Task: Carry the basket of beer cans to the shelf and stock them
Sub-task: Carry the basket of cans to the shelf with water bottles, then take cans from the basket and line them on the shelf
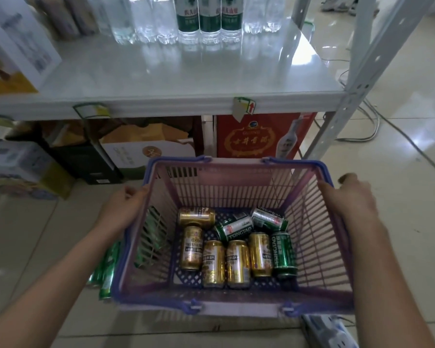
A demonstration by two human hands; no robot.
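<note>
A pink plastic basket point(234, 306) with a blue rim hangs in front of me, below the shelf. My left hand point(126, 205) grips its left rim and my right hand point(349, 199) grips its right rim. Several beer cans lie on their sides in the bottom: gold cans point(237, 263) in the middle and left, green Tsingtao cans point(283, 253) at the right and back. The white shelf board point(173, 79) stands just ahead, its front half bare.
Water bottles point(209, 18) line the back of the shelf, with boxes point(15, 46) at its left. Under it sit a red carton point(251, 139) and other boxes point(141, 151). A shelf post point(347, 104) rises at right, cables point(372, 126) behind it. A power strip point(329, 330) lies at bottom right.
</note>
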